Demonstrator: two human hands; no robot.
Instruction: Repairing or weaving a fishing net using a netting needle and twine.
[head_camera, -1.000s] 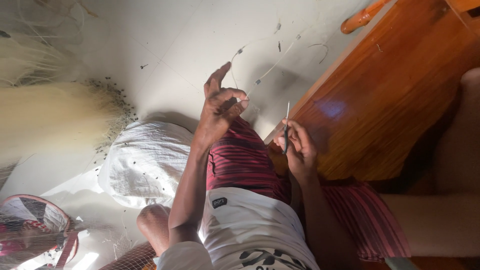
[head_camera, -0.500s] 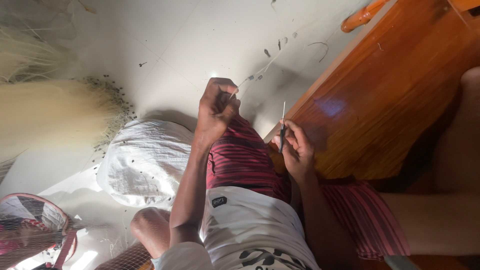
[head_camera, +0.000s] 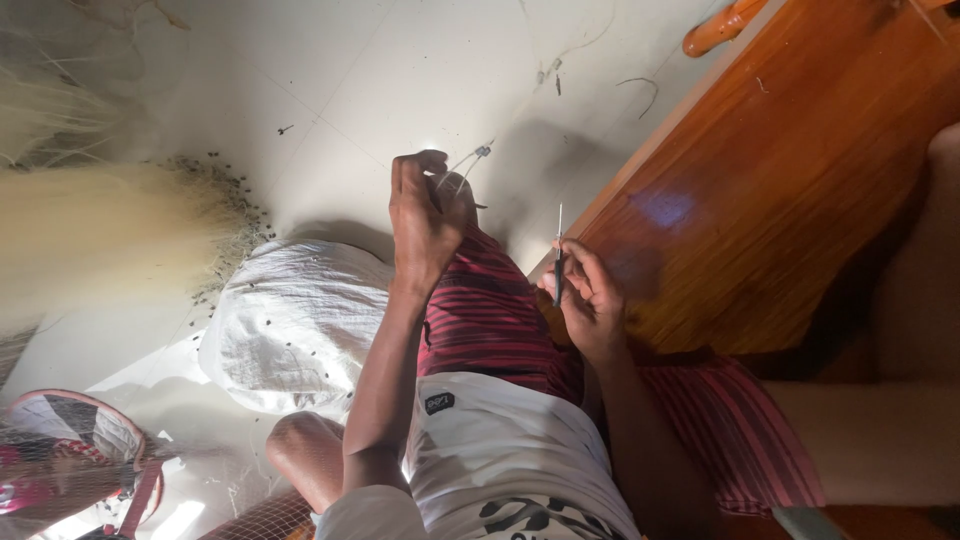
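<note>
Red-striped shorts (head_camera: 490, 310), white sack (head_camera: 295, 325), brown wooden bench (head_camera: 780, 190).

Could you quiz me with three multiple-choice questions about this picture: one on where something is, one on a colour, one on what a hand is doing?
1. Where does the white sack lie?
A. on the wooden furniture
B. on the pale floor beside the person's knee
C. in the person's lap

2. What colour is the cloth over the knee?
A. plain blue
B. green
C. red with dark stripes

3. What is the right hand doing?
A. pinching a thin needle-like tool
B. lying flat and open
C. gripping the sack

Answers: B, the sack rests on the floor; C, stripes show plainly; A, the thin tool stands up from its fingers.
</note>
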